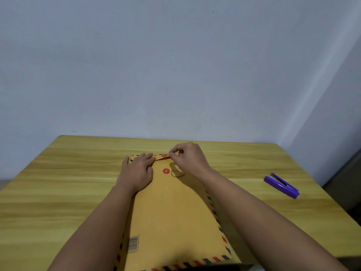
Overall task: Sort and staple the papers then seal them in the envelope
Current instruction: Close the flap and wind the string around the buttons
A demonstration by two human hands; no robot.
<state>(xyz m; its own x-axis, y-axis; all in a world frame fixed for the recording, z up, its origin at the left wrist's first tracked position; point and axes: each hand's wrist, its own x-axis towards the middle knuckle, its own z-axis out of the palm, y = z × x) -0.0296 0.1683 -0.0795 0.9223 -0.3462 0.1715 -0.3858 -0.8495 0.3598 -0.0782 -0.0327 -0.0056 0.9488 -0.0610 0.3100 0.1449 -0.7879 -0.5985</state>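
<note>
A large yellow-brown envelope (172,208) with a red-and-blue striped border lies lengthwise on the wooden table (58,182), its flap at the far end. My left hand (136,171) rests flat on the envelope's upper left part, fingers on the flap. My right hand (188,156) pinches the thin closing string beside the red button (164,155) on the flap. A second red button (166,171) sits on the envelope body, with a loop of string (176,173) lying just to its right. No loose papers are visible.
A purple stapler (281,185) lies on the table at the right, well apart from the envelope. A pale wall stands behind the table's far edge. A barcode (133,243) is printed near the envelope's near left corner.
</note>
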